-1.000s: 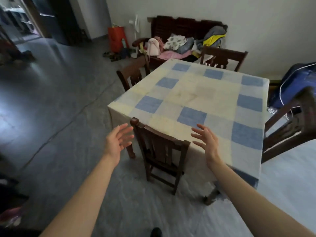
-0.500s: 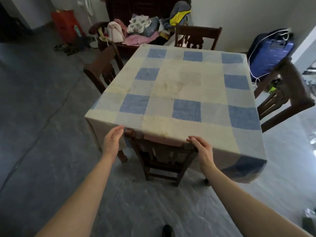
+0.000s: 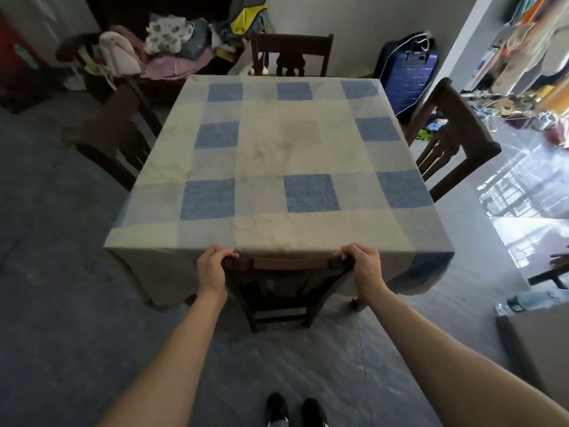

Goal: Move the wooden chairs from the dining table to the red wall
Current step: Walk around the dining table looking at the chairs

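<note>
Since all four chairs stand at the table (image 3: 277, 143), the job looks barely begun, and none has reached a wall. In the head view, the only one given, the left hand (image 3: 211, 268) is curled around the left end of the top rail of the near chair (image 3: 284, 283), and the right hand (image 3: 363, 266) is wrapped around the right end of the same rail. That chair is tucked in close, its rail just under the hanging edge of the checked tablecloth (image 3: 311, 192), its legs on the floor as far as can be seen. A second chair (image 3: 291, 53) stands at the far side, a third (image 3: 115, 131) at the left side, a fourth (image 3: 452, 137) at the right side, none of them touched. The red wall is not clearly in view; only a red patch shows at the far left edge. By my reckoning, the first chair is gripped but not yet pulled clear, so all four moves remain.
</note>
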Tool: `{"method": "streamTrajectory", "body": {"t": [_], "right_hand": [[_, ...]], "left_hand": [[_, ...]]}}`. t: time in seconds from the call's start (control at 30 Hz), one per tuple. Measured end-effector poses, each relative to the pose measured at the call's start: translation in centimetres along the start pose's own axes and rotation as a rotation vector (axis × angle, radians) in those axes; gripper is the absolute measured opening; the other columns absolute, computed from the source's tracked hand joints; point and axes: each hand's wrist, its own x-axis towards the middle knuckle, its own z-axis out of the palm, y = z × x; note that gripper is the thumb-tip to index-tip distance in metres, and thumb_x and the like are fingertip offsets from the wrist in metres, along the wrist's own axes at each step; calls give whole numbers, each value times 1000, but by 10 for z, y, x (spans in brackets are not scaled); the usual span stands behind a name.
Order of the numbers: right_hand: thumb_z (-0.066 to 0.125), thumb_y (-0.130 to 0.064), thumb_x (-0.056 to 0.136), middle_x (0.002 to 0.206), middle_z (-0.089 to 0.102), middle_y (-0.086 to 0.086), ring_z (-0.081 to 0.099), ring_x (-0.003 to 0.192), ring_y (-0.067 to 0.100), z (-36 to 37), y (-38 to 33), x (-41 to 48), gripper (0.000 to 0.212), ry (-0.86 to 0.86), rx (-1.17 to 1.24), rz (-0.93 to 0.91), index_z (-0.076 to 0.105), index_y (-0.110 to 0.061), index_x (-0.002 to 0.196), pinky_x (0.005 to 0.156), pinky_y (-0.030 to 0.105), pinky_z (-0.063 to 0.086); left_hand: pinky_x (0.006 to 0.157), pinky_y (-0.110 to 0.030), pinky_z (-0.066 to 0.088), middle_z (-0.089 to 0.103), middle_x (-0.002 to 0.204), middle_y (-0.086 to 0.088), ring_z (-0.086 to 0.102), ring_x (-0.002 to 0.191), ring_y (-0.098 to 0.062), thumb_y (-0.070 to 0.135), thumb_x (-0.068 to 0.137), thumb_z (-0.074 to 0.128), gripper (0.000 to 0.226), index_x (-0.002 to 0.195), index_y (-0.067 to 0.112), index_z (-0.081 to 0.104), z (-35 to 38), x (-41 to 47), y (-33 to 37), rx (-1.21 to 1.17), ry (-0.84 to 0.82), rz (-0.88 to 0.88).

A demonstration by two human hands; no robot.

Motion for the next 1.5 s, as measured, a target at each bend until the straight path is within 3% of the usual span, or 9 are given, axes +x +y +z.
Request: {"method": "streamTrajectory", "body": {"t": [0.1, 0.2, 0.33, 0.47, 0.63, 0.77, 1.07, 1.3, 1.5], "right_hand": [[59, 4, 83, 57, 70, 5, 63, 60, 16, -4, 5, -15, 39, 40, -4, 2, 61, -10, 46, 69, 31, 48], [60, 4, 86, 58, 71, 7, 63, 60, 17, -11, 14, -38, 28, 72, 9, 4, 65, 11, 60, 72, 34, 48], [59, 8, 87, 58, 68, 13, 62, 63, 26, -25, 18, -79, 26, 106, 35, 21, 62, 14, 62, 75, 39, 48], [59, 8, 87, 58, 66, 16, 61, 61, 25, -47, 29, -127, 27, 93, 48, 34, 57, 23, 64, 72, 39, 48], [59, 6, 86, 58, 68, 14, 61, 61, 24, -77, 49, -193, 30, 79, 57, 50, 63, 9, 56, 61, 31, 49], [61, -1, 86, 62, 72, 14, 65, 60, 19, -99, 67, -242, 30, 23, 33, 50, 66, 3, 57, 61, 27, 52], [60, 4, 88, 56, 67, 4, 68, 54, 9, -128, 91, -325, 25, -21, 71, 85, 64, 16, 66, 53, 16, 51], [62, -6, 95, 73, 75, 13, 73, 74, 19, -137, 77, -340, 36, -121, -13, 86, 69, -9, 60, 66, 19, 55], [59, -12, 100, 88, 80, 10, 74, 82, 20, -137, 38, -335, 22, -101, 39, 75, 77, -5, 88, 74, 28, 57]], "left_hand": [[67, -33, 43, 56, 51, 2, 56, 61, -19, -6, 81, 57, 43, 48, 21, 50, -3, -9, 0, -41, 21, -31], [64, -30, 42, 52, 52, 3, 55, 62, -18, -6, 82, 55, 45, 48, 23, 46, -13, -27, -6, -37, 2, -30], [62, -30, 42, 47, 62, -9, 54, 57, -13, -7, 81, 55, 34, 58, 14, 41, -28, -63, -12, -10, 10, -30], [56, -23, 43, 45, 63, -8, 52, 57, -12, -9, 79, 54, 31, 60, 12, 42, -47, -109, -24, -1, 23, -20], [53, -20, 45, 48, 54, 0, 56, 53, -10, -10, 81, 51, 34, 60, 13, 39, -73, -179, -35, -3, 29, -21], [56, -20, 46, 51, 57, -2, 56, 53, -8, -8, 82, 51, 17, 70, 5, 50, -96, -232, -42, 16, 18, 5], [62, -27, 42, 50, 49, 6, 54, 51, -6, -7, 83, 51, 27, 60, 7, 44, -139, -309, -56, 73, 9, -2], [73, -37, 43, 64, 58, 1, 58, 73, -22, -2, 86, 57, 32, 58, 12, 53, -151, -315, -46, 211, -101, -48], [85, -41, 48, 72, 80, -22, 65, 83, -29, -3, 88, 63, 21, 69, 3, 66, -131, -308, 5, 323, -244, 139]]}}
